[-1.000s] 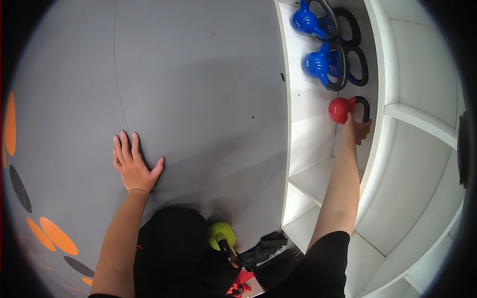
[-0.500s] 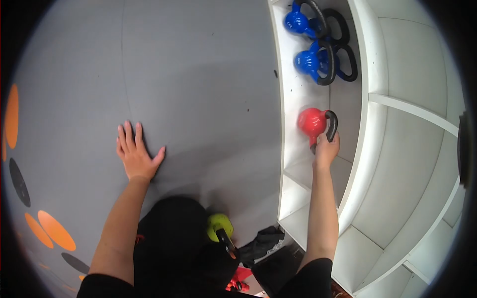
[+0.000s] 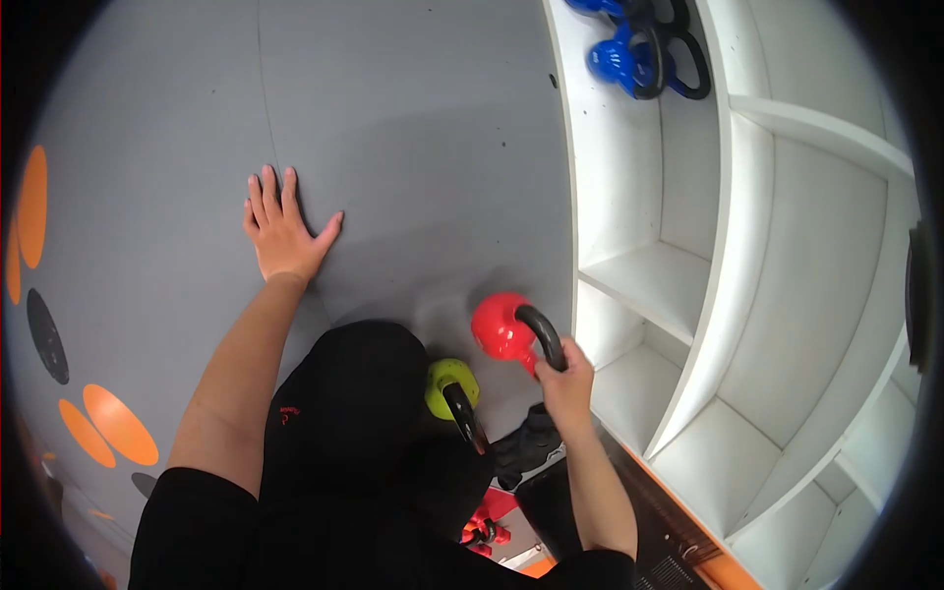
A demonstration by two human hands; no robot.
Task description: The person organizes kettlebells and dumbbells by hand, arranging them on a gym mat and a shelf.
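Observation:
My right hand is wrapped round the black handle of a red kettlebell, holding it out in front of the white shelf. My left hand lies flat on the grey floor, fingers spread, touching nothing else. Close to my dark-clothed knee stands a yellow-green kettlebell with a black handle. Several blue kettlebells with black handles sit in the shelf's upper compartment, partly cut off by the top of the view.
A white shelf unit with dividers runs along the right side. Behind my right forearm lies a black shoe or bag-like item. Small red objects show at the bottom. Orange and dark ovals mark the floor at left.
My right hand has brought the red kettlebell out of the shelf compartment, leftward and toward me. My left hand remains flat on the floor while the view has shifted.

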